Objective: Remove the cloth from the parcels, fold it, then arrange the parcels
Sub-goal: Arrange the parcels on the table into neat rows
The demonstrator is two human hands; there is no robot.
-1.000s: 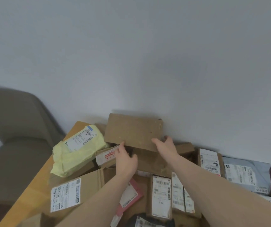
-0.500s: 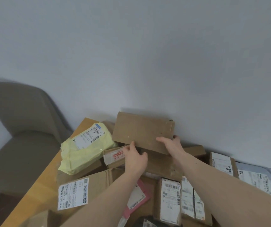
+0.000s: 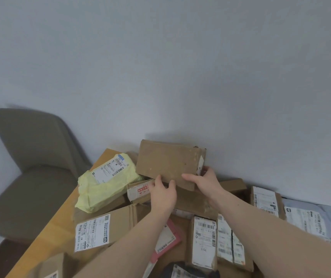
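Flat brown cardboard parcel [image 3: 168,164], scuffed, torn at right end, tilted against wall; left hand [image 3: 163,194] pinches bottom edge, right hand [image 3: 205,182] fingers curl round right corner.

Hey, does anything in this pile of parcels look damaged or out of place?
Yes. The plain brown box that both hands hold tilted against the wall looks worn: its right end is scuffed, with torn white tape or paper showing. The other parcels lie jumbled and overlapping, and the yellow bag is crumpled.
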